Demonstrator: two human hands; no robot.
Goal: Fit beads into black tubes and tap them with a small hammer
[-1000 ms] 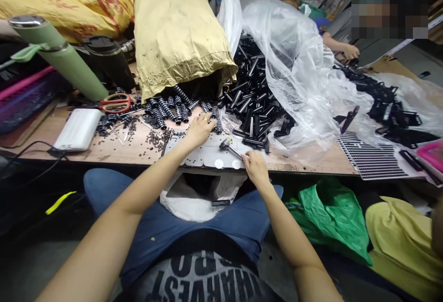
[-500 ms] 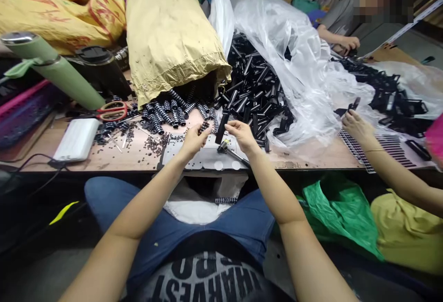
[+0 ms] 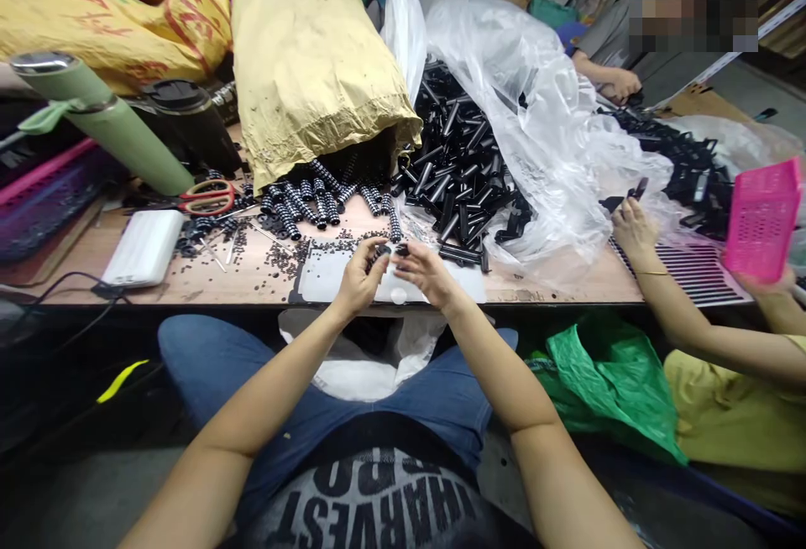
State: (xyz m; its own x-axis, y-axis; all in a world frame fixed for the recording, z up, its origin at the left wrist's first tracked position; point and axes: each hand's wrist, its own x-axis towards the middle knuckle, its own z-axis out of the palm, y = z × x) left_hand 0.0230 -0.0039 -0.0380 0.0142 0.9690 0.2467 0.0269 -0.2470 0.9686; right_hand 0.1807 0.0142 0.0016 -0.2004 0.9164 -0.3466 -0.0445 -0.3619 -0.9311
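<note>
My left hand (image 3: 360, 279) and my right hand (image 3: 429, 274) meet over a white mat (image 3: 324, 276) at the table's front edge. The left fingers pinch a short ridged black piece (image 3: 379, 253). The right fingers pinch a black tube (image 3: 401, 250) against it, end to end. Behind them, more ridged pieces (image 3: 315, 201) spill from a yellow paper sack (image 3: 315, 62). A heap of black tubes (image 3: 459, 171) lies in an open clear plastic bag (image 3: 541, 104).
Red scissors (image 3: 205, 196), a white power bank (image 3: 143, 248) and a green bottle (image 3: 107, 125) lie at the left. Small black beads (image 3: 283, 257) are scattered about. To the right, a co-worker's hand (image 3: 633, 230) holds a black part, and another holds a pink basket (image 3: 761, 217).
My right hand let go of the small hammer and picked a black tube from the heap. Both hands came together near the table edge. A pink basket entered at the right.
</note>
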